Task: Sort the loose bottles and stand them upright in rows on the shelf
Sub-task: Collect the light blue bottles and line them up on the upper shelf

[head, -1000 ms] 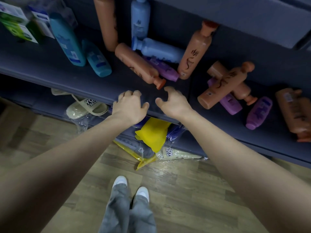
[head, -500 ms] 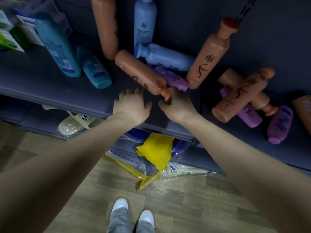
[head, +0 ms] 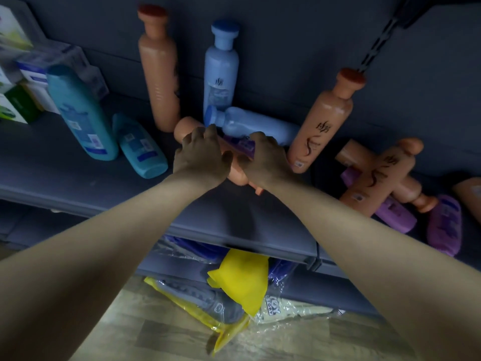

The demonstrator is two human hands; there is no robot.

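fingers [head: 208, 132] of left hand [head: 201, 158], right hand [head: 265, 158] over lying orange bottle [head: 237, 175]

Rightmost orange bottle [head: 471, 196], half off-frame

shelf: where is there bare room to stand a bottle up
Bare: the shelf front strip before the tall teal bottle and small teal bottle; also the patch between the leaning orange bottle, the orange-and-purple pile and the right forearm. Crowded: the middle, where left hand and right hand lie over the lying orange bottle.
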